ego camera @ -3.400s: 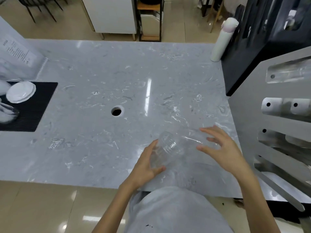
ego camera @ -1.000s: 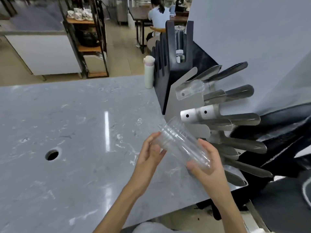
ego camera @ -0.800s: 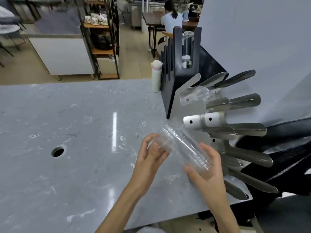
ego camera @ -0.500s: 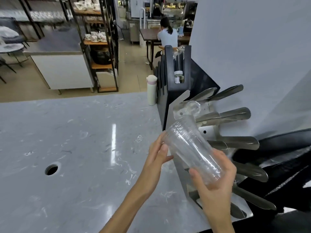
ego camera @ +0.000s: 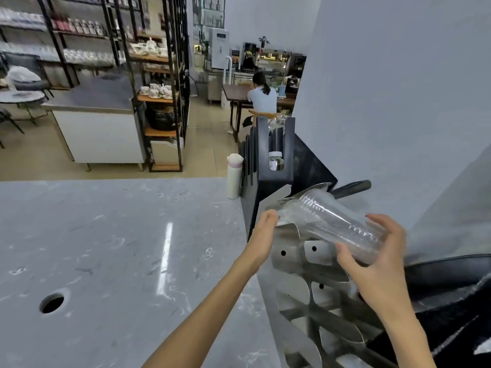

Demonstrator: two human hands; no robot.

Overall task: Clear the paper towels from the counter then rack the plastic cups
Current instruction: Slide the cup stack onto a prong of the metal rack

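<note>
A stack of clear plastic cups lies almost level in the air in front of the steel cup rack, rims pointing up and left at the rack's top tube. My right hand grips the stack's base end from below. My left hand has its fingertips at the rim end, beside the rack's front plate. The rack's tubes slant away to the right, several of them visible below the cups. No paper towels are in view.
The grey marble counter has a round hole at the left. A white thermos bottle stands by a black slotted holder behind the rack. A grey wall closes the right side. A person sits at a far table.
Both hands have lifted the cup stack up and to the right, from in front of the rack's middle tubes to its top tube. The camera has tilted upward.
</note>
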